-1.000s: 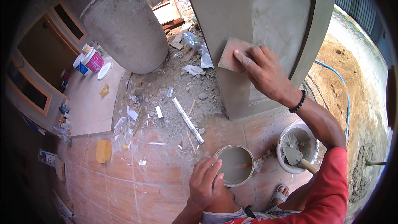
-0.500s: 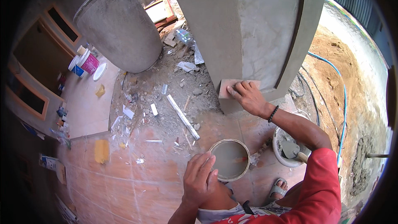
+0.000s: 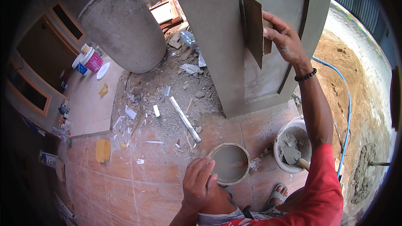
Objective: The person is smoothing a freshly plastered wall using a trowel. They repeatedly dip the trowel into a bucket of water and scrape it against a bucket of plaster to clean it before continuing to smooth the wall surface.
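Right grip [image 3: 287, 42] raised and pinched (arm [image 3: 320, 113] outstretched), left grip [image 3: 198, 184] low and loose.

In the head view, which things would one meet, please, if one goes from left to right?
Yellow block, left hand, round container, flat brown board, right hand, blue hose.

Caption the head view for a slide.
Right hand holding a float before the pillar, left hand near a bucket of murky liquid.
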`<state>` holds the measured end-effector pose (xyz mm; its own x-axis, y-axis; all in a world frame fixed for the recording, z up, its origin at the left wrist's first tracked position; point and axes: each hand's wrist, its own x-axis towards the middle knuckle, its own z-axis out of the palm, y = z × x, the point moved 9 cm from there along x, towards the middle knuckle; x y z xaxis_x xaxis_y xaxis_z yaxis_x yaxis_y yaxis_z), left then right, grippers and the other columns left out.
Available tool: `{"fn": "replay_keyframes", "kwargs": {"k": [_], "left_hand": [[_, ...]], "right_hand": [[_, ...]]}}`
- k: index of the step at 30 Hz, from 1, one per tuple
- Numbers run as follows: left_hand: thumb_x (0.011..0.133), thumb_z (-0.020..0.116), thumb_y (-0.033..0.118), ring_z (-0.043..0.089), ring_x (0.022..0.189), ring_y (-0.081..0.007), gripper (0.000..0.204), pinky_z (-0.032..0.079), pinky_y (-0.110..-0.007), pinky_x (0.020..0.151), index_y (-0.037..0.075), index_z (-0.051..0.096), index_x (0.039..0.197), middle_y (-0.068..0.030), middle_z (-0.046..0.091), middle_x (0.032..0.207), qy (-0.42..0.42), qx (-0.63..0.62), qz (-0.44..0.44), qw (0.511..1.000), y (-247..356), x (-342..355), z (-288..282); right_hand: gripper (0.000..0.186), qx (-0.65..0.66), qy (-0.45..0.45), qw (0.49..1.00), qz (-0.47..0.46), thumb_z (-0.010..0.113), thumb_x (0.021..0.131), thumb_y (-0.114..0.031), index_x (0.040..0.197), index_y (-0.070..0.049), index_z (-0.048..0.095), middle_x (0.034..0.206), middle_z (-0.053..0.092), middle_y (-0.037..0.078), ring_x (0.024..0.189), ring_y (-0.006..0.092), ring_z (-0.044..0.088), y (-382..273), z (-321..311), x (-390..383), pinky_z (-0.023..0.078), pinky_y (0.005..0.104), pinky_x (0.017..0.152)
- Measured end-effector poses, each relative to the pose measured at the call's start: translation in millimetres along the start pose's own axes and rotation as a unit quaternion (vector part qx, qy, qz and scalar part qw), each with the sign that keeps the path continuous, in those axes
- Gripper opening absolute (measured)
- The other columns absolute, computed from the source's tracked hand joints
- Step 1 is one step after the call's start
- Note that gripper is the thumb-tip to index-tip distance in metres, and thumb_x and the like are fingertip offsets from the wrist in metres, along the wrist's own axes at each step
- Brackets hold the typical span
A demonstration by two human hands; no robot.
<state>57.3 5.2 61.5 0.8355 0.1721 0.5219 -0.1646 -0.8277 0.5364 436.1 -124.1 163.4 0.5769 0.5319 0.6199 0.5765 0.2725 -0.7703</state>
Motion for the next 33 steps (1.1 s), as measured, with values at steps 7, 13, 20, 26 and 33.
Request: {"fn": "replay_keyframes", "kwargs": {"k": [7,13,20,26,33], "left_hand": [[0.079,0.071,0.000,0.064,0.109,-0.0431,0.038,0.053,-0.051,0.095,-0.005,0.066,0.117,-0.0235,0.066,0.120,-0.010,-0.004,-0.011,1.000,-2,3,3],[0.080,0.071,0.000,0.064,0.110,-0.0435,0.039,0.053,-0.051,0.095,-0.004,0.066,0.118,-0.0228,0.066,0.121,-0.023,-0.009,-0.004,1.000,-3,7,11],[0.080,0.070,0.000,0.064,0.110,-0.0441,0.040,0.053,-0.052,0.095,-0.004,0.065,0.119,-0.0230,0.066,0.121,-0.022,0.004,0.001,1.000,1,4,9],[0.083,0.068,0.002,0.064,0.109,-0.0442,0.036,0.053,-0.052,0.095,-0.005,0.065,0.118,-0.0236,0.066,0.122,-0.029,0.018,0.000,0.999,-4,1,10],[0.083,0.068,0.002,0.064,0.109,-0.0439,0.036,0.053,-0.053,0.095,-0.005,0.065,0.118,-0.0237,0.066,0.122,-0.013,0.014,-0.012,1.000,-12,-4,1]], "right_hand": [[0.052,-0.022,-0.023,0.999,-0.021,0.072,0.096,-0.026,0.142,-0.005,0.061,0.123,0.064,0.003,0.118,0.0150,0.057,-15,21,-2,0.041,0.0292,0.106],[0.050,0.047,-0.048,0.994,0.086,0.072,0.093,-0.016,0.141,-0.004,0.062,0.114,0.063,0.004,0.112,0.0148,0.056,72,37,-83,0.041,0.0287,0.102],[0.052,-0.001,0.135,0.990,0.048,0.073,0.089,-0.010,0.140,-0.008,0.063,0.115,0.061,0.008,0.105,0.0197,0.060,80,36,-132,0.046,0.0307,0.096],[0.054,-0.284,0.323,0.897,-0.106,0.069,0.083,-0.002,0.137,-0.004,0.062,0.110,0.060,0.017,0.098,0.0316,0.060,35,76,-108,0.050,0.0390,0.087],[0.065,-0.421,0.219,0.868,-0.147,0.071,0.077,0.001,0.140,-0.007,0.060,0.109,0.057,0.015,0.098,0.0316,0.053,49,122,-90,0.046,0.0403,0.083]]}}
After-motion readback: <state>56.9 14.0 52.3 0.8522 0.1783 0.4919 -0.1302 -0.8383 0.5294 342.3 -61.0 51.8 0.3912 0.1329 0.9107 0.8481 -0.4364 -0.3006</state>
